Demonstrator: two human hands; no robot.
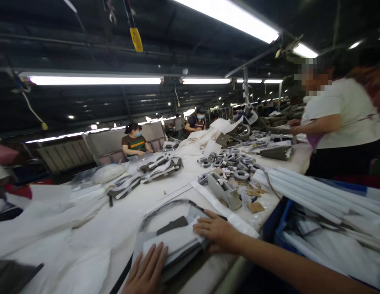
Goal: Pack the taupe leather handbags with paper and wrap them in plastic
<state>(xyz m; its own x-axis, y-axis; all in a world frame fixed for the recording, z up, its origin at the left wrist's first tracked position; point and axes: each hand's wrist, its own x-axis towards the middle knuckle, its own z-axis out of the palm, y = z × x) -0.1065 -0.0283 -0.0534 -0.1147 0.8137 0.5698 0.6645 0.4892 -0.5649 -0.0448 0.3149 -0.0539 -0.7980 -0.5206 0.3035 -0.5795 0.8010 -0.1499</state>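
Basically both hands are flat on the work: the left hand (147,269) has straight fingers, slightly fanned, laid on the near left end, while the right hand (219,232) rests palm-down on the right end, its fingers reaching left across the top. Neither looks curled around anything.

Under them is a grey-olive bag (173,225), lying down near the table's front edge. Its long axis runs on a slant, from lower left by the left hand up to the right hand, and the thin dark handle (147,214) arcs out on the far side, pointing away from the person. A smooth white sheet (171,240) covers much of the upper face — papery, a bit rumpled — with matte cloth showing around it.

Just beyond sits a boxy grey dispenser-like thing (222,192), then a heap of grey rings with white wrapping (233,161) and some flat brown card tags (255,207). Soft, creased white sheets (49,220) spread over the left of the pale table (168,192), and a pile of similar bags (147,175) lies farther back. On the right, long smooth white tubes (312,194) stick out over a blue bin (280,224). Farther out, a co-worker in a white top (340,110) leans over the table — another in a striped brown top (135,142) is across it.
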